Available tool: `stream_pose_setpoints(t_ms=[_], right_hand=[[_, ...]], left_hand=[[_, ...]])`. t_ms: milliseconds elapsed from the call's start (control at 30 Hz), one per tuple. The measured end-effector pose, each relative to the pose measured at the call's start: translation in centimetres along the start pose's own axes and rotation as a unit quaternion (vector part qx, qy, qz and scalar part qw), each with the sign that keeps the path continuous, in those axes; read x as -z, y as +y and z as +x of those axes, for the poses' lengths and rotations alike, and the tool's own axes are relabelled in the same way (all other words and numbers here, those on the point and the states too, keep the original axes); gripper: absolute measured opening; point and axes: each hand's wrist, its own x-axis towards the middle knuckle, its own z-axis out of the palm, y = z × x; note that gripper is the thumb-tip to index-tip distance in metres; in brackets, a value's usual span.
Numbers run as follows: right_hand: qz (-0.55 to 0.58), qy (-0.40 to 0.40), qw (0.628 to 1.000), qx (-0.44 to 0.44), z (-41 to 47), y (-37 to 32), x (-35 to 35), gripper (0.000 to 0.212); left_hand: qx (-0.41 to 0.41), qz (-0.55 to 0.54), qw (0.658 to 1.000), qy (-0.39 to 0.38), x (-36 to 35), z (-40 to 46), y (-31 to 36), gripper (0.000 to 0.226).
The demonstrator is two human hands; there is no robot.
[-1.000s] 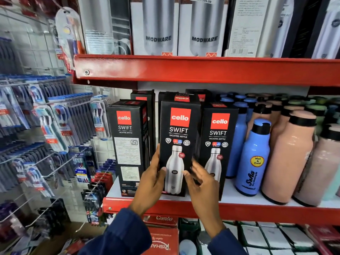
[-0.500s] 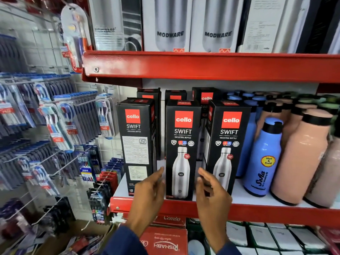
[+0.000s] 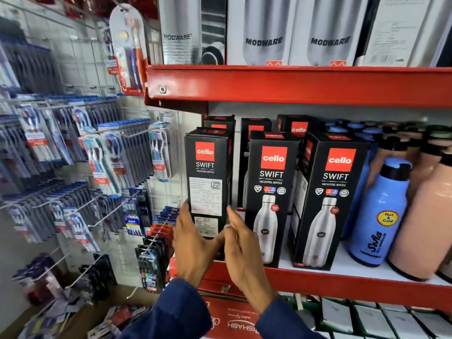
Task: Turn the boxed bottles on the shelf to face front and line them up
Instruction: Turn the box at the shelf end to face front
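Observation:
Three black Cello Swift boxes stand at the front of the red shelf (image 3: pixel 342 282). The left box (image 3: pixel 206 182) shows a side with a white printed label, not the bottle picture. My left hand (image 3: pixel 193 243) grips its lower left edge and my right hand (image 3: pixel 241 243) presses its lower right edge. The middle box (image 3: pixel 267 199) and the right box (image 3: pixel 329 204) face front with the bottle picture showing. More black boxes (image 3: pixel 297 127) stand in a back row, partly hidden.
Loose blue (image 3: pixel 380 214) and peach bottles (image 3: pixel 425 228) crowd the shelf's right side. Modware boxes (image 3: pixel 264 33) fill the upper shelf. Toothbrush packs (image 3: pixel 110 162) hang on pegs to the left. White boxes (image 3: pixel 367 316) lie on the shelf below.
Both hands let go of the middle box, now set front-facing on the shelf, and moved left to take hold of the left box. The camera has come closer.

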Motion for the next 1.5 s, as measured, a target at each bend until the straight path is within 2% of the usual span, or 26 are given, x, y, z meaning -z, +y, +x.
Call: stream_pose_setpoints(t_ms=[233, 367, 567, 667, 833, 1000, 1167, 1500], right_hand=[[-0.039, 0.036, 0.998, 0.030, 0.7, 0.9, -0.9, 0.046], [-0.070, 0.046, 0.996, 0.038, 1.1, 0.6, -1.9, 0.052], [-0.086, 0.086, 0.991, 0.049, 2.2, 2.3, -3.5, 0.039], [-0.090, 0.099, 0.990, 0.044, 1.9, 3.0, -3.8, 0.034], [-0.097, 0.081, 0.992, 0.022, 1.3, 3.6, -3.9, 0.044], [-0.120, 0.054, 0.991, -0.014, 0.4, 4.5, -4.0, 0.049], [-0.151, 0.027, 0.987, -0.040, -0.5, 5.4, -4.3, 0.051], [-0.154, 0.002, 0.987, -0.035, -2.4, 4.6, -3.9, 0.050]], left_hand=[[-0.046, -0.096, 0.994, -0.001, 2.2, 1.9, -1.2, 0.096], [-0.006, -0.203, 0.976, -0.077, 4.1, 3.6, -2.2, 0.092], [-0.004, -0.273, 0.942, -0.197, 3.5, 5.0, -3.2, 0.072], [0.002, -0.252, 0.944, -0.214, 2.5, 5.1, -4.3, 0.065], [-0.005, -0.205, 0.952, -0.228, 1.1, 4.8, -5.7, 0.058], [-0.058, -0.142, 0.971, -0.183, 0.6, 3.8, -6.1, 0.050], [-0.075, -0.040, 0.990, -0.109, 0.5, 2.4, -7.0, 0.038], [-0.085, 0.003, 0.994, -0.074, 2.0, 0.2, -7.6, 0.030]])
